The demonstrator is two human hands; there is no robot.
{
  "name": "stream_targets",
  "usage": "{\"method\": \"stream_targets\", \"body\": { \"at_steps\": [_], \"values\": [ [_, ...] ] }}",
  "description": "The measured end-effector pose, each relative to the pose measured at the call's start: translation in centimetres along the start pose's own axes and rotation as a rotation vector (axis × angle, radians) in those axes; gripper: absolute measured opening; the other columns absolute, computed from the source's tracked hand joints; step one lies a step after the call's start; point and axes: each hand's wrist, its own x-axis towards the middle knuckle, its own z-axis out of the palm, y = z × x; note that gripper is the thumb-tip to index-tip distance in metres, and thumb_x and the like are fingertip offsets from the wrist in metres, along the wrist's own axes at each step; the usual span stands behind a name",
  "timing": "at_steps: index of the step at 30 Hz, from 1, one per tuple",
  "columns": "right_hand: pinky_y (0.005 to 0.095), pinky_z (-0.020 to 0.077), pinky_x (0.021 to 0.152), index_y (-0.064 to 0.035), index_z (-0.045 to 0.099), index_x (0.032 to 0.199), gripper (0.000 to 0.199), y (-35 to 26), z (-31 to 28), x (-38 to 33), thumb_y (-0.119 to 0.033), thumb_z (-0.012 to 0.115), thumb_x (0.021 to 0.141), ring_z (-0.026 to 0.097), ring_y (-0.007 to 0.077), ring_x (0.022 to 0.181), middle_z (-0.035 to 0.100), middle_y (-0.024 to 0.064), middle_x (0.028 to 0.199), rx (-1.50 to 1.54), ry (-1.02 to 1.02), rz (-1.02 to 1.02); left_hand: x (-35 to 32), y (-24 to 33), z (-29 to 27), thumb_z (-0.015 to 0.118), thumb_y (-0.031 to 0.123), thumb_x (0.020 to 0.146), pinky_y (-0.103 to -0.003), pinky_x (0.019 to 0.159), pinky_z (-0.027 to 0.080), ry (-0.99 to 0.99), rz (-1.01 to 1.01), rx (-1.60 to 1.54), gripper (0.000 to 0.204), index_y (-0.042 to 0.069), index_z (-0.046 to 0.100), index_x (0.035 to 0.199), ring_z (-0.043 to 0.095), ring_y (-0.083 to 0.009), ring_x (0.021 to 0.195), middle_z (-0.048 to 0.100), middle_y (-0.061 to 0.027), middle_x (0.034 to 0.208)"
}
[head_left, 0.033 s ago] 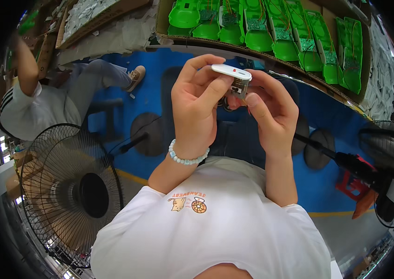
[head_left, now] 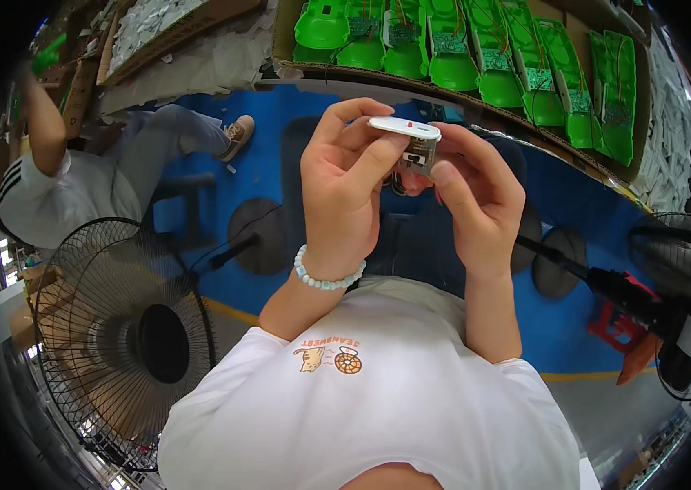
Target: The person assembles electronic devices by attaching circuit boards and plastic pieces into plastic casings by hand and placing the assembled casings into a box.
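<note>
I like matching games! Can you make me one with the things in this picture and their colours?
Things:
1. small part held in both hands
2. plastic shells in the cardboard box
3. bead bracelet on the left wrist
4. standing fan's cage

Colours:
a. green
b. pale blue
c. white with a red dot
d. black

Pairs: 1-c, 2-a, 3-b, 4-d

White short-sleeved T-shirt with small orange chest print; pale blue beaded bracelet just below left hand.
</note>
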Motion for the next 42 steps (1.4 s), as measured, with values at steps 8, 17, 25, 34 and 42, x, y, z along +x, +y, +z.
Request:
{"method": "stream_targets", "body": {
  "at_steps": [8, 17, 25, 34, 42],
  "values": [
    [0.0266, 0.0522, 0.056, 0.0081, 0.059, 0.114, 0.026, -0.4, -1.2, 1.1, 0.000, 0.059, 0.089, 0.064, 0.0180, 0.066, 0.066, 0.0129, 0.084, 0.199, 0.011, 0.274, 0.4, 0.7, -0.2, 0.057, 0.001, 0.089, -0.032, 0.058, 0.054, -0.132, -0.181, -0.004, 0.025, -0.006, 0.050, 0.112, 0.064, -0.0197, 0.069, 0.063, -0.0179, 0.099],
    [0.0237, 0.0500, 0.059, 0.0073, 0.061, 0.113, 0.024, -0.5, -1.9, 1.5, 0.002, 0.059, 0.090, 0.062, 0.0143, 0.071, 0.066, 0.0127, 0.091, 0.085, -0.018, 0.114, 0.4, 0.2, -1.0, 0.070, -0.014, 0.073, -0.035, 0.087, 0.057, -0.356, 0.030, 0.071, 0.057, -0.008, 0.048, 0.125, 0.058, -0.0241, 0.106, 0.050, -0.0184, 0.124],
    [0.0216, 0.0452, 0.066, 0.0079, 0.060, 0.115, 0.026, -1.3, -1.9, 1.9, 0.006, 0.056, 0.089, 0.057, 0.0113, 0.080, 0.061, 0.0083, 0.088, -0.040, -0.128, -0.021, 1.1, 0.4, -1.9, 0.075, -0.011, 0.069, -0.031, 0.082, 0.056, -0.458, 0.338, 0.361, 0.053, -0.006, 0.056, 0.119, 0.058, -0.0215, 0.103, 0.050, -0.0176, 0.120],
    [0.0277, 0.0373, 0.066, 0.0077, 0.046, 0.132, 0.054, -0.4, -3.1, 2.7, 0.002, 0.051, 0.079, 0.044, 0.0126, 0.072, 0.053, 0.0123, 0.101, 0.510, -0.128, -0.096, 1.1, 0.3, -2.1, 0.077, -0.010, 0.068, -0.031, 0.081, 0.054, -0.462, 0.392, 0.342, 0.053, -0.007, 0.056, 0.117, 0.058, -0.0218, 0.102, 0.052, -0.0189, 0.119],
    [0.0286, 0.0358, 0.067, 0.0037, 0.034, 0.141, 0.069, -0.4, -2.9, 2.9, 0.002, 0.049, 0.074, 0.041, 0.0135, 0.072, 0.048, 0.0143, 0.106, 0.794, -0.228, -0.044, 1.1, 0.3, -2.3, 0.078, -0.008, 0.067, -0.031, 0.082, 0.054, -0.438, 0.392, 0.331, 0.055, -0.007, 0.055, 0.117, 0.057, -0.0225, 0.104, 0.052, -0.0193, 0.119]
  ]
}}
